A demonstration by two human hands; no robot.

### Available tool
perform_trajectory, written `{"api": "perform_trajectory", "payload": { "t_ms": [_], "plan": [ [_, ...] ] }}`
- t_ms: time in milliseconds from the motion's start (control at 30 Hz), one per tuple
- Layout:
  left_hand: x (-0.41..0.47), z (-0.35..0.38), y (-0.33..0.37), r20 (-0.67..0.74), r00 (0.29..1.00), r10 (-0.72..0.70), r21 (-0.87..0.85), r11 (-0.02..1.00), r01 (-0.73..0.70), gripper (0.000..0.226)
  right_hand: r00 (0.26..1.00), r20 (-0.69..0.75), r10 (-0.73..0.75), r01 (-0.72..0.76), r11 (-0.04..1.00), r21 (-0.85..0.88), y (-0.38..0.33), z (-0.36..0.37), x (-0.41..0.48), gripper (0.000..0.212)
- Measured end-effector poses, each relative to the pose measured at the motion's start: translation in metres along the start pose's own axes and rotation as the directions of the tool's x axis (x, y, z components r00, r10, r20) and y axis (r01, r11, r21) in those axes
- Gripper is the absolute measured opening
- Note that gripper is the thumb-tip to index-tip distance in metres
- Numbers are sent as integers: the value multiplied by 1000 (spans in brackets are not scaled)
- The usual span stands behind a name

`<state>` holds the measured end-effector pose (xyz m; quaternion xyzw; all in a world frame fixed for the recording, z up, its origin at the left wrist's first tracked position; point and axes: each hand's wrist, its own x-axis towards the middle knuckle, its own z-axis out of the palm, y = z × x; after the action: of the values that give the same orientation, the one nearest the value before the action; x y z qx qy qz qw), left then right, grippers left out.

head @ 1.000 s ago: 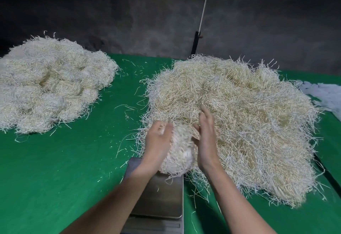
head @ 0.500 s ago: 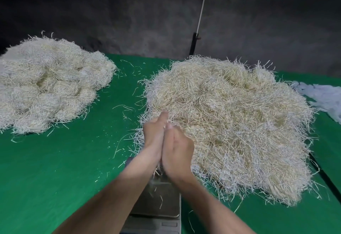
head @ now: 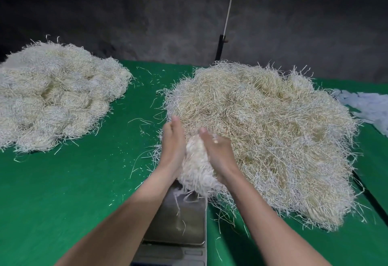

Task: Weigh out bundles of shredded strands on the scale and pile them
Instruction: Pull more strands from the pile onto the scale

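Right now we have both hands on one bundle of shredded strands, pressed between our palms at the near edge of the loose heap. Our left hand lies flat against the bundle's left side with its fingers straight and pointing away from us. Our right hand presses on the opposite side with the fingers stretched out as well, though they are a little blurred. Neither hand wraps around the bundle; it is simply squeezed between the two palms. The bundle's lower end hangs over the far edge of the scale, and we cannot tell whether it rests on the metal plate. A few stray strands trail down across the plate. The scale sits just in front of us on the green table, touching the left near edge of the heap. Well apart to the left lies the pile of finished bundles, rounded clumps packed side by side. Scattered single strands dot the green between the pile and the heap. At the far right edge lies some pale crumpled material, and a thin pole rises against the dark wall behind the table.
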<state>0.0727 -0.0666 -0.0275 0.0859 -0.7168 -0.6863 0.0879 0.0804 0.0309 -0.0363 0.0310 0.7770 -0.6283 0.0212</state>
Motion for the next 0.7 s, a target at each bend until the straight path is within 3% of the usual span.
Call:
{"api": "perform_trajectory", "payload": {
  "t_ms": [100,167,233,300,333,400,533,600,700],
  "plan": [
    [-13,-15,-15,-92,996,-16,-25,1000,13,73,965,-257,46,-12,991,133,5,-14,12,83],
    [-40,-10,-24,6,972,-234,-56,971,234,98,930,-360,73,12,973,230,7,-15,19,84],
    [-57,1,-27,142,871,-471,-206,846,491,120,912,-391,125,18,939,344,7,-11,22,78],
    [-52,5,-25,255,820,-512,-388,723,572,128,907,-398,138,18,931,363,6,-9,22,74],
    [-45,5,-20,272,833,-482,-417,721,554,120,920,-376,112,17,946,324,8,-6,18,73],
    [-31,7,-8,174,873,-455,-437,759,482,82,947,-320,16,49,980,193,14,3,7,59],
    [-22,22,-12,65,916,-395,-346,852,392,52,925,-325,-196,200,980,-20,10,2,6,23],
    [-16,22,-11,-12,925,-380,-350,868,353,28,893,-313,-324,279,943,-180,14,1,4,25],
    [4,9,-12,-60,912,-407,-365,859,359,31,892,-87,-444,368,823,-433,32,26,-19,36]
  ]
}}
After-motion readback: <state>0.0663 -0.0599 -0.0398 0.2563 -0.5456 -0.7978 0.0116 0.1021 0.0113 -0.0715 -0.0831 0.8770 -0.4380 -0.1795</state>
